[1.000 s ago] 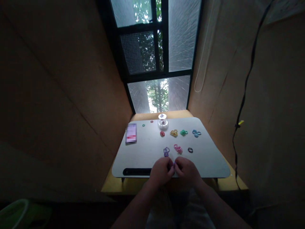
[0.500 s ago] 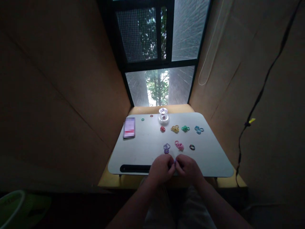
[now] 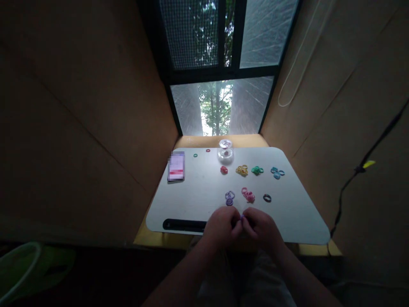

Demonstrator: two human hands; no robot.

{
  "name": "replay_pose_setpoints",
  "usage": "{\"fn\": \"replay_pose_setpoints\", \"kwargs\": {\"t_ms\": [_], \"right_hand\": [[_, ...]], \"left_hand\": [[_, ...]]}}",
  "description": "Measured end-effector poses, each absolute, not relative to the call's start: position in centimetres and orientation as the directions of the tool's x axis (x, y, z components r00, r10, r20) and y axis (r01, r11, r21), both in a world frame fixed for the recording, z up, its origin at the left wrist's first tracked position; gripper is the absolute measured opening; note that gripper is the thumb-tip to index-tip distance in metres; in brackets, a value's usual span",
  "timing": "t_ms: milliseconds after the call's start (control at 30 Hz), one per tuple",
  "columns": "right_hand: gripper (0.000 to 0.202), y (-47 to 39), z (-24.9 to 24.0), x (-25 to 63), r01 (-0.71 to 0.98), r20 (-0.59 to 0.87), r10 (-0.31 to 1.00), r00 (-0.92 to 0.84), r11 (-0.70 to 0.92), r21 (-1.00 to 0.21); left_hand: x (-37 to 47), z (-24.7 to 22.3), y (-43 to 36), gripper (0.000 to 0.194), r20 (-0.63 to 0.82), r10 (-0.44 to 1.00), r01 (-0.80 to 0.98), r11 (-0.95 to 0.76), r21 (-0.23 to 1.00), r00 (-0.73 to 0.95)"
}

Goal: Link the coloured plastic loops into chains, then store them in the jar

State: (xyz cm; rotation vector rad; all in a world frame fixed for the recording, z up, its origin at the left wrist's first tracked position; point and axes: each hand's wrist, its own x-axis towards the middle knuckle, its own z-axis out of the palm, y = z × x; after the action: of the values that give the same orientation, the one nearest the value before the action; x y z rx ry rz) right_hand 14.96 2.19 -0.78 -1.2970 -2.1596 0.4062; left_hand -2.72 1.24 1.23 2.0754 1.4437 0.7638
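Note:
My left hand (image 3: 223, 226) and my right hand (image 3: 261, 226) meet at the front edge of the white table (image 3: 185, 200), fingers pinched together. Between the fingertips shows a small purple band (image 3: 242, 217), mostly hidden. Just beyond my hands lie purple bands (image 3: 229, 198), pink bands (image 3: 248, 195) and a dark band (image 3: 267, 198). Farther back is a row of small piles: red bands (image 3: 224, 169), yellow bands (image 3: 242, 170), green bands (image 3: 257, 170) and blue bands (image 3: 277, 172).
A clear round container (image 3: 225, 155) stands at the back edge. Single green (image 3: 195, 155) and red (image 3: 208, 150) rings lie left of it. A phone (image 3: 176, 166) is at the far left, a black slot (image 3: 183, 225) along the front. A green basket (image 3: 38, 266) is lower left.
The view has shifted, so the table and piles appear slightly farther right. My hands stay together at the front edge with the purple band between the fingertips.

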Motion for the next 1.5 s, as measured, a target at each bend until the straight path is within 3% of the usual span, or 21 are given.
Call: {"fn": "replay_pose_setpoints", "kwargs": {"t_ms": [500,1500], "right_hand": [[0.017,1.6,-1.1,14.7,0.72,0.324,0.89,-0.321,0.451,-0.527],[0.013,1.2,-0.7,14.8,0.697,0.31,0.902,-0.301,0.43,-0.574]], "left_hand": [[-2.6,0.9,0.5,0.008,0.205,0.952,0.638,-0.306,0.707,0.23],[-1.9,0.8,0.0,0.007,0.213,0.956,0.698,-0.294,0.653,0.203]]}}
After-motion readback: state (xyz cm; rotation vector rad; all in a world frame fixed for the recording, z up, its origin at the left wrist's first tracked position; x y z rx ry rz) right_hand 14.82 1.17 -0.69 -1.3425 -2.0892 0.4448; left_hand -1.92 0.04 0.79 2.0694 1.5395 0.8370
